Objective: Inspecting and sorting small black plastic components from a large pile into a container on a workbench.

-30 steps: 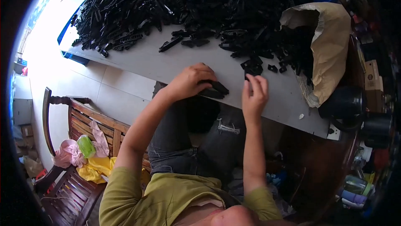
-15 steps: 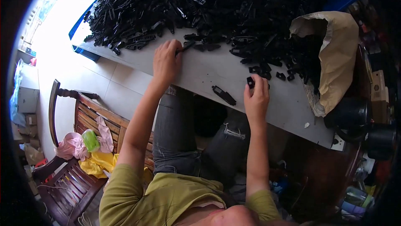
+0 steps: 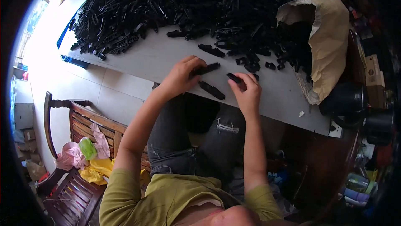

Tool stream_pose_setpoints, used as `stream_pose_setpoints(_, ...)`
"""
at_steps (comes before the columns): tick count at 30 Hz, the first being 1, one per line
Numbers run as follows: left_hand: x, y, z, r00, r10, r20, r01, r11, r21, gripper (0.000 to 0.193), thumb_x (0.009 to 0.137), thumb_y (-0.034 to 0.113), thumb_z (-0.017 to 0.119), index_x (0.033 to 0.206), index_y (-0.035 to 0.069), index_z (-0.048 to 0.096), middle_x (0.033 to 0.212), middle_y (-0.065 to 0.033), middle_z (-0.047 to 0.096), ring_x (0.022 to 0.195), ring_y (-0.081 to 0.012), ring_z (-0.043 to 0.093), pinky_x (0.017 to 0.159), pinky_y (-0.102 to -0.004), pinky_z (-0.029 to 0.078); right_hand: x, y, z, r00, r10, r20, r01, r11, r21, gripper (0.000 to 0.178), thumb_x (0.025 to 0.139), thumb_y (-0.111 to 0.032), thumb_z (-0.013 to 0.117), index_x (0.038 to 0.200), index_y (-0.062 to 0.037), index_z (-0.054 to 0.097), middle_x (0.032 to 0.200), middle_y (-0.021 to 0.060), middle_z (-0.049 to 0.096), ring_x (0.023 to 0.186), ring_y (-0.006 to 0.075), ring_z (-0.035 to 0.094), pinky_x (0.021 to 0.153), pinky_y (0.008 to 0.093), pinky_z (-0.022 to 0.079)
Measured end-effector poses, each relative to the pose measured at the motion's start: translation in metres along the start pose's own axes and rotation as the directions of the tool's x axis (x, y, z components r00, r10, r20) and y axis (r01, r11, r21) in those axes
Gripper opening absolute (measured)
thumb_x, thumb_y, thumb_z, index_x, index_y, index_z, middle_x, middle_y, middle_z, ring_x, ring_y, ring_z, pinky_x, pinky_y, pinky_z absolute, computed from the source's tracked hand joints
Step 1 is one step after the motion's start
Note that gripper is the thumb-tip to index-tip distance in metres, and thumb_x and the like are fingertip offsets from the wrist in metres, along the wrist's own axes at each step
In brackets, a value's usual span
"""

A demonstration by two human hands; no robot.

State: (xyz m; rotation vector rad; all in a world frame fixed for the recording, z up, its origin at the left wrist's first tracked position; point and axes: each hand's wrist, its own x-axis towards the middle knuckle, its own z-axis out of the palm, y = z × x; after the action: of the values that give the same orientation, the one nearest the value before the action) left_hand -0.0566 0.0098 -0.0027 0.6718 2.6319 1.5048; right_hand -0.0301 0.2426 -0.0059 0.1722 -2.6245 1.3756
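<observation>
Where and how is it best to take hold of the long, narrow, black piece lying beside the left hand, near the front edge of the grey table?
Probably across the middle of the long, narrow, black piece, pinching its two long sides from above and the right. It lies slanted, its narrow width suiting a pinch, while the left hand crowds its left end.
</observation>
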Motion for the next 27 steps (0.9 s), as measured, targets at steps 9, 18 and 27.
stream_pose_setpoints(9,0.016,-0.003,0.007,0.998,0.026,0.056,-0.025,1.000,-0.017,0.025,0.069,-0.002,0.072,0.093,0.001,0.065,0.096,-0.0126,0.065,0.092,-0.0282,0.063,0.080,-0.0365,0.050,0.016,0.010,0.005,0.958,-0.271,0.093,0.278,0.958,-0.068,0.029,0.071,0.000,0.077,0.099,0.0004,0.069,0.093,0.0099,0.063,0.078,0.0216,0.062,0.066,0.0276,0.050)
stream_pose_setpoints(18,0.021,-0.015,0.017,0.997,0.063,0.051,-0.057,0.993,-0.108,0.025,0.067,-0.002,0.075,0.092,0.002,0.068,0.098,-0.0128,0.067,0.092,-0.0285,0.065,0.083,-0.0363,0.051,0.016,0.003,0.011,0.961,-0.241,0.133,0.251,0.966,-0.061,0.027,0.069,-0.005,0.078,0.094,-0.0014,0.071,0.091,0.0086,0.060,0.082,0.0244,0.061,0.070,0.0329,0.049)
stream_pose_setpoints(27,0.033,-0.002,0.007,0.937,0.235,-0.257,-0.151,0.938,0.311,0.029,0.078,0.004,0.067,0.107,0.006,0.062,0.098,-0.0113,0.062,0.097,-0.0330,0.057,0.084,-0.0397,0.046,-0.006,0.028,-0.025,0.953,-0.262,-0.152,0.174,0.885,-0.432,0.028,0.080,0.000,0.066,0.107,-0.0059,0.065,0.101,0.0089,0.060,0.091,0.0284,0.061,0.080,0.0362,0.050)
